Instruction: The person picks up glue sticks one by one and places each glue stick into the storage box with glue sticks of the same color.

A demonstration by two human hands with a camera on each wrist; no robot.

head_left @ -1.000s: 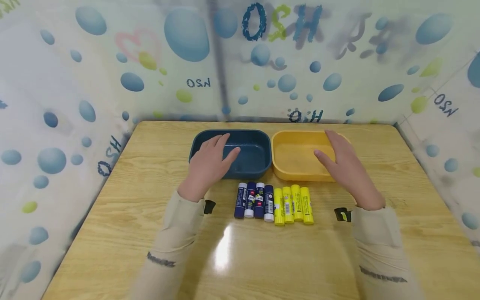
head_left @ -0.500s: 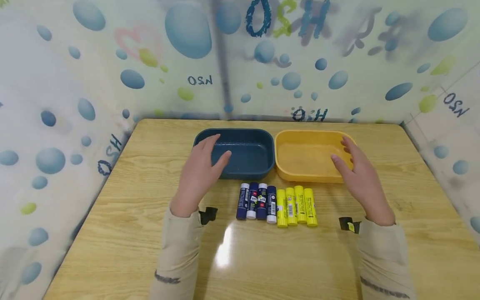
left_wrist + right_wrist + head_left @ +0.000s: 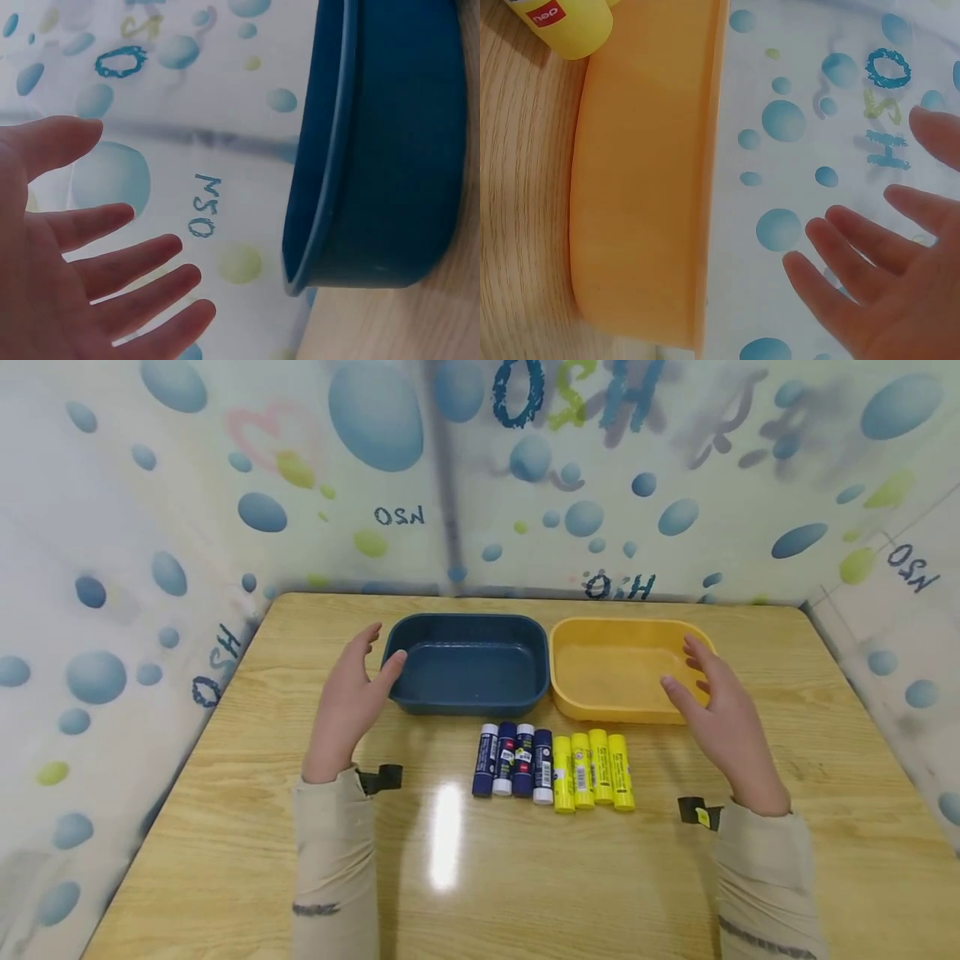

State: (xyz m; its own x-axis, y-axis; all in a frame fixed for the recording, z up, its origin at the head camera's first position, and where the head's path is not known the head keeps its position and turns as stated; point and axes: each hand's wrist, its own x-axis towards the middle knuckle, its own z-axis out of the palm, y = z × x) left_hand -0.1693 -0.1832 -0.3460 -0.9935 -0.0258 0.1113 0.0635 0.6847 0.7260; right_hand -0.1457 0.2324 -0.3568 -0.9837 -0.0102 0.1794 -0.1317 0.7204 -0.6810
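My left hand [image 3: 351, 697] hovers at the left end of the blue tray [image 3: 472, 703], fingers spread and holding nothing. In the left wrist view the same hand [image 3: 97, 255] is apart from the tray's wall [image 3: 397, 165]. My right hand [image 3: 723, 718] is over the right end of the yellow tray [image 3: 622, 714], its thumb and fingers apart with nothing between them. The right wrist view has this hand [image 3: 885, 270] beside the yellow tray's wall [image 3: 649, 165]. In front of the trays lie several dark blue glue sticks [image 3: 513, 762] and several yellow glue sticks [image 3: 592, 772], side by side in one row.
The two trays stand side by side near the back of the wooden table [image 3: 525, 893]. Behind and around it rises a white covering [image 3: 315, 560] with blue and green drop patterns. Black straps [image 3: 381, 778] sit at both wrists. A bright reflection marks the tabletop.
My left hand has moved left, from over the blue tray to its left end. The right hand shifted slightly right earlier, then stayed still. The trays and glue sticks rest as before.
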